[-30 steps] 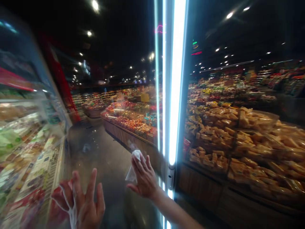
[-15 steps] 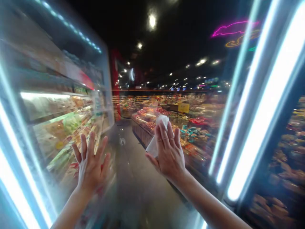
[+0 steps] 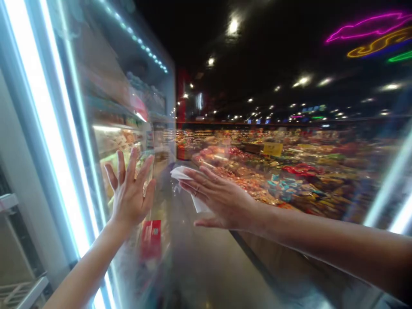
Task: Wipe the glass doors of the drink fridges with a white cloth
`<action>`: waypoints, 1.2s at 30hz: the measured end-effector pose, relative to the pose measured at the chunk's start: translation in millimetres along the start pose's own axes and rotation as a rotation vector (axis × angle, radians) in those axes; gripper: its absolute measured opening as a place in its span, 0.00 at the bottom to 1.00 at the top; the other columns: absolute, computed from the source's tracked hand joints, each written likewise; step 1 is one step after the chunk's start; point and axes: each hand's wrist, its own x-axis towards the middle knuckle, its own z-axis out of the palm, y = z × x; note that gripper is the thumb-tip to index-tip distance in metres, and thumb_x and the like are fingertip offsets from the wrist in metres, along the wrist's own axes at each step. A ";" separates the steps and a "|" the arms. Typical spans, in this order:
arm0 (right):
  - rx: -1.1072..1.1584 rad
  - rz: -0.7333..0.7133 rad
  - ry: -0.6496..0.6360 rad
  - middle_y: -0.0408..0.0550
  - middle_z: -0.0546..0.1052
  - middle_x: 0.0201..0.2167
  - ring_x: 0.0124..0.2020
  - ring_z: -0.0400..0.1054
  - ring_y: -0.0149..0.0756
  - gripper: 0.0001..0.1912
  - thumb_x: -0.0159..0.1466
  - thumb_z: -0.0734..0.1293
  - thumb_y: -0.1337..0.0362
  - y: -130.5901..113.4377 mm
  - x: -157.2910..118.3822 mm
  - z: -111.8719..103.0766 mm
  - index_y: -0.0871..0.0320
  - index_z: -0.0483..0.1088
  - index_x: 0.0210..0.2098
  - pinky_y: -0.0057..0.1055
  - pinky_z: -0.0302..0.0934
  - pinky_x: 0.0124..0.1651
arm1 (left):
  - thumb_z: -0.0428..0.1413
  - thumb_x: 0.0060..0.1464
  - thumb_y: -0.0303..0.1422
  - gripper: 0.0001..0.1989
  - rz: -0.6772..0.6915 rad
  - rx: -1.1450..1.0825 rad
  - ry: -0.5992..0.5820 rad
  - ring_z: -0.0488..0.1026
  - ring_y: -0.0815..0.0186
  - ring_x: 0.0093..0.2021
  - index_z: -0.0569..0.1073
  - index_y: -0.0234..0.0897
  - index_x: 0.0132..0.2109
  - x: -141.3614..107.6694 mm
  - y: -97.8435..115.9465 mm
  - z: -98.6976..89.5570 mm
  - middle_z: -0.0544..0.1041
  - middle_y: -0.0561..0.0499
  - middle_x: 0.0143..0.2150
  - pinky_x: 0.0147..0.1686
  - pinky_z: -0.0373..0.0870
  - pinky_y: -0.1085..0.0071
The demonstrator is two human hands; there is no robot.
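A clear glass pane with reflections fills the middle of the view. My left hand [image 3: 130, 191] is raised against it with its fingers spread and nothing in it. To its right, my right hand [image 3: 222, 199] lies flat over a folded white cloth [image 3: 201, 206], fingers pointing left. The cloth sticks out past the fingertips and below the palm, pressed between hand and pane. Low on the left, beneath my left hand, is a red label [image 3: 151, 238].
Bright light tubes [image 3: 48, 116] run down the left side, with more at the right edge. White rack parts [image 3: 32, 294] show at lower left. Piles of packaged goods, a yellow sign [image 3: 273, 149] and neon outlines [image 3: 367, 28] appear at right, blurred.
The view has turned, so the left light tubes sit further in. My right hand has swung from pointing up to pointing left, carrying the cloth left, closer to my left hand.
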 end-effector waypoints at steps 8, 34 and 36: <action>-0.208 0.005 -0.004 0.59 0.47 0.78 0.79 0.33 0.50 0.59 0.65 0.59 0.29 3.3 55.2 -5.6 0.72 0.45 0.74 0.52 0.31 0.79 | 0.49 0.69 0.35 0.31 -0.017 -0.046 0.022 0.32 0.48 0.80 0.53 0.54 0.75 5.5 -18.7 -6.1 0.43 0.49 0.80 0.74 0.30 0.35; -0.099 0.154 -0.135 0.49 0.61 0.74 0.77 0.47 0.39 0.46 0.70 0.54 0.34 -97.3 -79.9 66.6 0.59 0.51 0.75 0.43 0.39 0.79 | 0.53 0.65 0.30 0.41 0.008 -0.153 -0.147 0.32 0.51 0.80 0.43 0.51 0.77 -95.1 41.0 -14.8 0.45 0.49 0.80 0.77 0.37 0.43; -0.166 0.353 -0.080 0.55 0.62 0.73 0.77 0.48 0.47 0.47 0.70 0.57 0.36 -96.8 -110.6 63.9 0.62 0.49 0.75 0.52 0.38 0.79 | 0.54 0.64 0.30 0.42 0.028 -0.159 -0.179 0.33 0.50 0.80 0.42 0.52 0.77 -104.6 61.9 -10.1 0.43 0.49 0.80 0.77 0.38 0.42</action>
